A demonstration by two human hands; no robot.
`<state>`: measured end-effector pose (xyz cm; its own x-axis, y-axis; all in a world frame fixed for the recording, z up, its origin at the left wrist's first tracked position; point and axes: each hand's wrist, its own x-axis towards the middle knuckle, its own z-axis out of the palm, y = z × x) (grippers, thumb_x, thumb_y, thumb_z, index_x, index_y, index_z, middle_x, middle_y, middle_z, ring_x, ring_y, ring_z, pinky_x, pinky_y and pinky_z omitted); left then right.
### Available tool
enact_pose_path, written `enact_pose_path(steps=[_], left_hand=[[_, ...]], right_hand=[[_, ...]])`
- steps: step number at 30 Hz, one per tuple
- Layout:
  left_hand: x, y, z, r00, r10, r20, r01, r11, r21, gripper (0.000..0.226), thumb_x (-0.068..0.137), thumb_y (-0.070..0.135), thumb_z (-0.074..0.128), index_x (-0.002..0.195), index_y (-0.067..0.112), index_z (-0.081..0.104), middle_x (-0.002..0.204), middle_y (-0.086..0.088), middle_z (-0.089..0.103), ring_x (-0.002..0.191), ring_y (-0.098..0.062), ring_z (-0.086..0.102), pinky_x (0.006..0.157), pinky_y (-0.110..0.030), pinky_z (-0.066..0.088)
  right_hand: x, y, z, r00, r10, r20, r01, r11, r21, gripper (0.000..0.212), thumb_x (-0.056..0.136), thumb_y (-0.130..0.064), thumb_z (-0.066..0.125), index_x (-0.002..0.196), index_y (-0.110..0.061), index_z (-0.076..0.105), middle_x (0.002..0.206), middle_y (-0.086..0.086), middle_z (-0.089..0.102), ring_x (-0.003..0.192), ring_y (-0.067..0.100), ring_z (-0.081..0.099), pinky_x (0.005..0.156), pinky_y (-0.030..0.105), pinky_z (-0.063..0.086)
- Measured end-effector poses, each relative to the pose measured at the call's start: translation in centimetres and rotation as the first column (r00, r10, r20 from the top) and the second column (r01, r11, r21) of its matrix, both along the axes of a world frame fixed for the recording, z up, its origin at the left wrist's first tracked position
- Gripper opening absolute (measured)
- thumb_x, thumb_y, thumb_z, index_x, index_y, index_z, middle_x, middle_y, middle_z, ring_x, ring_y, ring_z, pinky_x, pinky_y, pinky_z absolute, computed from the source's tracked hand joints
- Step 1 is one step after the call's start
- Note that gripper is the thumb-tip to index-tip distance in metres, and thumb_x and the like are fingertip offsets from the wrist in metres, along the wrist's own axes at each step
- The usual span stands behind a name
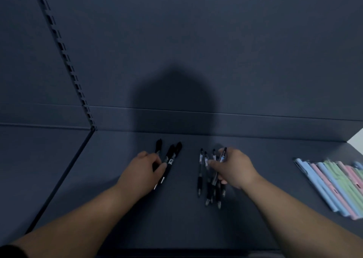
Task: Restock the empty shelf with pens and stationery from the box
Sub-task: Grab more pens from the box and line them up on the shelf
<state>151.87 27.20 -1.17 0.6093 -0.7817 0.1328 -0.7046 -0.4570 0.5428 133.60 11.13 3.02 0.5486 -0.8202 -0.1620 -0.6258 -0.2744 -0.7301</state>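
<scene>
On the dark grey metal shelf (176, 228) my left hand (141, 169) pinches slim all-black pens (170, 157) and my right hand (233, 167) grips clear-barrelled black-tipped pens (201, 171), apparently keeping the two kinds apart.

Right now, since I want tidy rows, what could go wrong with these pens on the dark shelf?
The right hand grips one clear-barrelled black-grip pen amid a crossed, loose pile of similar pens; lifting may scatter them. The left hand holds slim black pens lying askew; they might roll.
</scene>
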Motion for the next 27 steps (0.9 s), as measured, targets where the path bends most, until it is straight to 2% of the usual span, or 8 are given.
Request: enact_pose_path(steps=[2, 6, 8, 10, 14, 18, 21, 27], left_hand=[[-0.1, -0.2, 0.0, 1.0, 0.012, 0.005, -0.012, 1.0, 0.012, 0.023, 0.086, 0.047, 0.06, 0.079, 0.026, 0.061, 0.086, 0.007, 0.049, 0.074, -0.008, 0.052, 0.07, -0.024, 0.043], [-0.5, -1.0, 0.3, 1.0, 0.009, 0.014, -0.01, 0.997, 0.079, 0.029, 0.081, 0.055, 0.061, 0.089, 0.028, 0.054, 0.098, 0.009, 0.042, 0.077, -0.01, 0.057, 0.069, -0.024, 0.044], [-0.8, -1.3, 0.1, 0.998, -0.047, 0.042, 0.043, 0.995, 0.086, 0.036, 0.082, 0.051, 0.061, 0.11, 0.031, 0.052, 0.113, 0.009, 0.039, 0.089, -0.013, 0.058, 0.076, -0.027, 0.049], [-1.1, -1.5, -0.1, 0.991, -0.104, 0.089, 0.095, 0.99, 0.104, 0.044, 0.084, 0.047, 0.058, 0.125, 0.034, 0.048, 0.122, 0.009, 0.037, 0.097, -0.013, 0.057, 0.08, -0.029, 0.051], [-2.2, -1.4, 0.0, 0.988, -0.082, 0.131, 0.063, 0.987, 0.148, 0.043, 0.086, 0.048, 0.053, 0.127, 0.034, 0.046, 0.119, 0.008, 0.036, 0.092, -0.013, 0.057, 0.075, -0.025, 0.047], [-3.6, -0.3, -0.1, 0.991, -0.041, 0.124, 0.014, 0.977, 0.213, 0.044, 0.086, 0.052, 0.051, 0.126, 0.035, 0.04, 0.116, 0.007, 0.033, 0.081, -0.011, 0.051, 0.07, -0.021, 0.042], [-3.8, 0.7, 0.1, 0.997, -0.035, 0.073, 0.02, 0.98, 0.198, 0.049, 0.086, 0.056, 0.052, 0.129, 0.036, 0.039, 0.118, 0.009, 0.032, 0.092, -0.009, 0.055, 0.078, -0.023, 0.049], [-3.3, 2.4, 0.9, 0.987, -0.144, -0.07, 0.153, 0.977, 0.148, 0.066, 0.077, 0.067, 0.057, 0.135, 0.043, 0.037, 0.12, 0.024, 0.025, 0.103, 0.003, 0.046, 0.089, -0.018, 0.043]], right_hand=[[0.0, -0.3, -0.2, 1.0, 0.01, -0.011, -0.01, 1.0, 0.027, 0.019, 0.084, -0.028, 0.071, 0.089, -0.021, 0.054, 0.064, -0.001, 0.064, 0.04, 0.006, 0.06, 0.042, 0.021, 0.05], [0.7, -1.1, -0.1, 0.994, 0.038, -0.101, -0.043, 0.998, -0.051, 0.077, 0.081, -0.044, 0.071, 0.144, -0.017, 0.038, 0.093, 0.0, 0.069, 0.088, 0.013, 0.064, 0.068, 0.016, 0.043], [0.3, -1.2, -0.2, 0.993, 0.044, -0.11, -0.061, 0.985, -0.158, 0.075, 0.081, -0.045, 0.071, 0.144, -0.02, 0.039, 0.099, -0.007, 0.062, 0.1, 0.011, 0.057, 0.076, 0.013, 0.036], [-0.4, -0.9, -0.7, 0.989, 0.097, -0.108, -0.118, 0.972, -0.204, 0.074, 0.08, -0.046, 0.071, 0.143, -0.022, 0.041, 0.124, -0.004, 0.052, 0.117, 0.013, 0.05, 0.091, 0.014, 0.034], [-1.0, 0.2, -2.2, 0.952, 0.26, -0.163, -0.288, 0.94, -0.183, 0.087, 0.074, -0.057, 0.071, 0.147, -0.028, 0.035, 0.152, -0.007, 0.027, 0.14, 0.013, 0.025, 0.111, 0.02, 0.021], [-0.6, 1.2, -2.7, 0.92, 0.356, -0.161, -0.383, 0.905, -0.185, 0.088, 0.074, -0.058, 0.071, 0.148, -0.032, 0.031, 0.156, -0.012, 0.017, 0.142, 0.009, 0.016, 0.112, 0.02, 0.017], [-0.4, 1.6, -3.0, 0.909, 0.386, -0.159, -0.413, 0.889, -0.2, 0.083, 0.078, -0.054, 0.07, 0.148, -0.029, 0.033, 0.157, -0.011, 0.017, 0.142, 0.008, 0.019, 0.111, 0.016, 0.016], [0.0, 3.0, -3.6, 0.957, 0.282, -0.06, -0.288, 0.943, -0.165, 0.069, 0.091, -0.031, 0.063, 0.15, -0.018, 0.029, 0.161, -0.003, 0.003, 0.146, 0.009, 0.015, 0.11, 0.013, 0.013]])
